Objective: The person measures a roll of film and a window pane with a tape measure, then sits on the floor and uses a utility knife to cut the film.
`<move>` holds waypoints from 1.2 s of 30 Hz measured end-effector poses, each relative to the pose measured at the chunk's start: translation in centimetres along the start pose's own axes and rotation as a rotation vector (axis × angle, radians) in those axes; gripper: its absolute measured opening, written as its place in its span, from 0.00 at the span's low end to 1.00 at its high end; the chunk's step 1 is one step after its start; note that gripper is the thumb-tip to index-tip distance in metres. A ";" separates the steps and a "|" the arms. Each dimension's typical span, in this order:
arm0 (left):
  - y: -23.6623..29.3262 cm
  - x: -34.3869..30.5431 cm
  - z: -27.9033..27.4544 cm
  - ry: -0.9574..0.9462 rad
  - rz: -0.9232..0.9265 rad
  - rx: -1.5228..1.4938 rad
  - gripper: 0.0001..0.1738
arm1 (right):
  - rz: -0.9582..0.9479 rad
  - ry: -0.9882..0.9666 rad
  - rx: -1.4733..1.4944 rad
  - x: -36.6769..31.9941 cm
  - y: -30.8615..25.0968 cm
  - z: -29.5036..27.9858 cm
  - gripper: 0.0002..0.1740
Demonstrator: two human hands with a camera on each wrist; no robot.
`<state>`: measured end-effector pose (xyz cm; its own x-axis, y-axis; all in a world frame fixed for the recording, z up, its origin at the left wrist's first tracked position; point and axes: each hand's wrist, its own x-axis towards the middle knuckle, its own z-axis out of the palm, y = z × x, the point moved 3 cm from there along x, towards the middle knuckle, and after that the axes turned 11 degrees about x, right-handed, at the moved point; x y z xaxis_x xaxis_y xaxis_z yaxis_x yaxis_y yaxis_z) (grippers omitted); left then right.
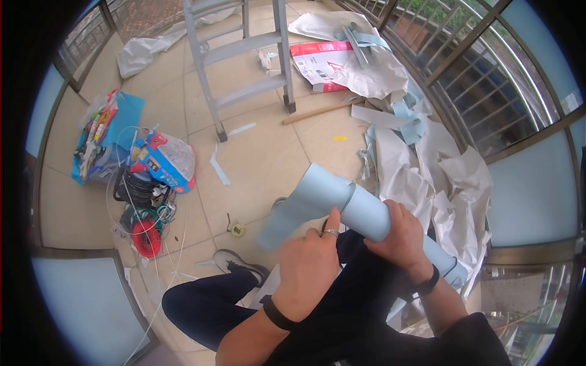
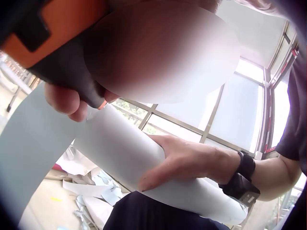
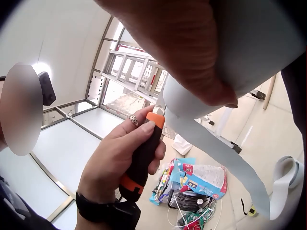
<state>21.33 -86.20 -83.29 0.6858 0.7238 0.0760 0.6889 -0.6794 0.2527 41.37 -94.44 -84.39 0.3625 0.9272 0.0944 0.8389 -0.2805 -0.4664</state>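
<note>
My right hand (image 1: 400,238) grips a roll of light blue sheet (image 1: 366,213) slanting across my lap, its thumb and fingers curled around it. In the right wrist view my left hand (image 3: 115,153), with a ring on one finger, holds a black and orange utility knife (image 3: 144,155). The knife's tip is right at the edge of the roll. A cut band of the sheet (image 3: 230,158) hangs down from the roll toward the floor. From the head view the knife is hidden behind my left hand, whose index finger points along the roll.
An aluminium stepladder (image 1: 244,49) stands ahead. Crumpled white paper (image 1: 421,177) lies along the right, beside a wooden stick (image 1: 320,113). Bags of tools (image 1: 168,158), cables and a red coil (image 1: 146,238) are on the left. A tape measure (image 1: 238,230) lies near my shoe (image 1: 241,265).
</note>
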 end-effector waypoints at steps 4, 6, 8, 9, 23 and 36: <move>-0.6 -1.7 2.3 -0.036 -0.002 -0.009 0.32 | -0.048 -0.016 -0.034 -0.1 0.1 0.5 0.43; -1.1 -2.4 3.3 -0.036 -0.021 -0.025 0.32 | -0.090 -0.022 -0.088 -0.4 -0.1 0.8 0.41; -1.3 -3.5 4.4 -0.042 -0.050 -0.043 0.33 | -0.099 -0.040 -0.092 -0.6 0.0 1.2 0.41; -1.5 -3.7 4.8 -0.019 -0.057 -0.071 0.33 | -0.113 -0.051 -0.096 -0.3 0.0 1.4 0.40; -4.6 -8.7 6.3 -0.014 -0.175 -0.120 0.30 | 0.091 -0.063 0.034 -0.3 -0.1 -1.0 0.41; -0.7 -2.1 1.6 0.211 0.049 -0.073 0.34 | 0.002 -0.049 0.074 -0.3 0.2 -1.6 0.46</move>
<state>19.78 -87.43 -85.15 0.6488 0.7043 0.2881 0.6317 -0.7096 0.3123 42.12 -95.17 -83.07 0.3426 0.9381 0.0507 0.8049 -0.2653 -0.5307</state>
